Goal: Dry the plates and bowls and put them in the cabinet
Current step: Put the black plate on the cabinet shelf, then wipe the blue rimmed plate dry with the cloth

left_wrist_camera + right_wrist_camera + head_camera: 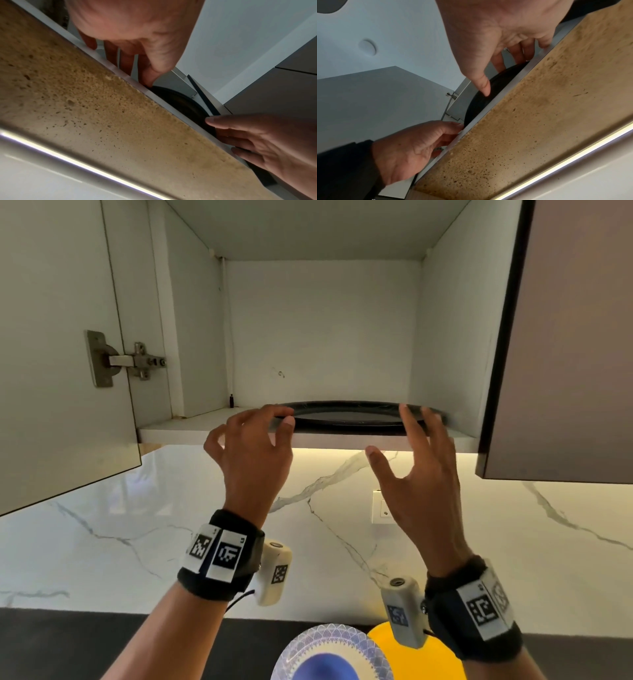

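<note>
Open wall cabinet seen from below, with a black plate lying flat on its bottom shelf at the front edge, toward the right side wall. The left hand is raised to the plate's left rim, fingers loosely curled, thumb tip and fingertips at the rim; whether it pinches the rim or only touches it cannot be told. The right hand is spread, fingers straight, their tips against the plate's right rim and the thumb held apart below the shelf edge. No brand name or readable writing shows anywhere; the only markings are black-and-white square code tags on the dark wristbands and on the cream camera housings fixed to them. The cabinet door stands open at the left on a metal hinge; a dark neighbouring door closes off the right. In the left wrist view, the raw chipboard underside of the shelf fills the foreground, hiding most of the plate, with a lit strip along its lower edge. Behind the hands is a white marble-veined backsplash carrying a wall switch. On the dark counter below sit a blue patterned dish and, just beside it, a yellow dish, partly hidden by the right wrist.
</note>
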The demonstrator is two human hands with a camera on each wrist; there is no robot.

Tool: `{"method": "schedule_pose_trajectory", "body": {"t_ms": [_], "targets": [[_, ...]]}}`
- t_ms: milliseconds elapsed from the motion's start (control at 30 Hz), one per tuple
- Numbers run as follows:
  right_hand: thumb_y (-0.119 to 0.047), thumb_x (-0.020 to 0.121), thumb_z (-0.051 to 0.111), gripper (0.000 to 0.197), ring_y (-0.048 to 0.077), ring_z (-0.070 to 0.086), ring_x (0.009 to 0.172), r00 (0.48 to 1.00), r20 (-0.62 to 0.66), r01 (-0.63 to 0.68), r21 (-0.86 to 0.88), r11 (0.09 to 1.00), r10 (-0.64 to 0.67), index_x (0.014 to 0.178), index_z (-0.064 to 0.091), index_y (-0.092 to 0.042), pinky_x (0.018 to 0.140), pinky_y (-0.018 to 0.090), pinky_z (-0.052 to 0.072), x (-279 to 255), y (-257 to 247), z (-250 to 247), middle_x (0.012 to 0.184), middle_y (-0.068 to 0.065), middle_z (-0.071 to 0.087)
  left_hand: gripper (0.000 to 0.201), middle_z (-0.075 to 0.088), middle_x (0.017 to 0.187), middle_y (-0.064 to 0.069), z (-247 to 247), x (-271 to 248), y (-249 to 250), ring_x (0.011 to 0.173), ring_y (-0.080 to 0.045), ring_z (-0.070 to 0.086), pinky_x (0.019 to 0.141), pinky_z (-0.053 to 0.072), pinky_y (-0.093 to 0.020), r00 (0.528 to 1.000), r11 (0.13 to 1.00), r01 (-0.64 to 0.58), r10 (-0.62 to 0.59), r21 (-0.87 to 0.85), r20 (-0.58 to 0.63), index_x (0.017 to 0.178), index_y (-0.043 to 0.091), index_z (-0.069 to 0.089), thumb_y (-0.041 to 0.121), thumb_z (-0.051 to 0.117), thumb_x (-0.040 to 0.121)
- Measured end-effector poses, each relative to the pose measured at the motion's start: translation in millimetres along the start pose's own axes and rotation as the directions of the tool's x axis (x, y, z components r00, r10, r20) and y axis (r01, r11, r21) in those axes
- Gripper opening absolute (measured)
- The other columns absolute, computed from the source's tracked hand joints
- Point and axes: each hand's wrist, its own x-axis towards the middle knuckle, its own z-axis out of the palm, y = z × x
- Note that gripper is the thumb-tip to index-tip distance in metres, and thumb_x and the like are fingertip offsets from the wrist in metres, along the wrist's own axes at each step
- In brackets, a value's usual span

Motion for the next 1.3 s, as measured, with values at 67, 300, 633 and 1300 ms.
{"method": "schedule_pose_trajectory", "body": {"t_ms": [67,300,633,1300], "targets": [[-0.062,0.096,0.046,0.074,0.017,0.005,0.156,0.999,0.046,0.021,-0.063,0.998,-0.019,0.159,0.025,-0.029,0.126,0.041,0.005,2,4,3,0.168,0.002,0.015,0.021,0.067,0.104,0.02,5,2,0,0.122,-0.01,0.054,0.112,0.018,-0.05,1.0,1.0,-0.004,0.004,0.024,0.015,0.105,0.036,0.069,0.04,0.05,0.099],[-0.072,0.095,0.032,0.078,0.027,0.007,0.156,1.0,0.031,0.002,-0.316,0.949,0.008,0.159,0.025,-0.028,0.122,0.056,-0.002,7,-1,8,0.166,0.009,0.022,0.025,0.062,0.09,0.019,7,11,1,0.115,-0.01,0.057,0.113,0.019,-0.051,0.997,0.997,0.006,-0.013,0.082,0.077,0.103,0.037,0.071,0.049,0.05,0.1],[-0.048,0.097,0.058,0.072,0.034,0.023,0.151,0.987,-0.152,0.045,-0.054,0.998,-0.053,0.153,0.039,-0.007,0.124,0.04,0.017,-40,-4,-17,0.159,0.017,0.034,0.026,0.065,0.137,0.001,-10,-41,-4,0.139,-0.02,0.049,0.115,0.034,-0.051,0.972,0.962,-0.221,0.204,-0.162,-0.117,0.118,0.024,0.074,0.035,0.061,0.098],[-0.048,0.095,0.062,0.055,0.028,0.049,0.126,0.211,0.633,-0.327,-0.673,0.664,0.745,0.144,0.051,-0.028,0.103,0.036,0.04,-375,125,-116,0.141,0.007,0.051,0.009,0.075,0.092,0.009,22,-394,-86,0.092,0.003,0.066,0.09,0.052,-0.022,0.611,0.882,0.468,-0.276,-0.057,0.742,0.092,0.018,0.077,0.012,0.07,0.092]]}}
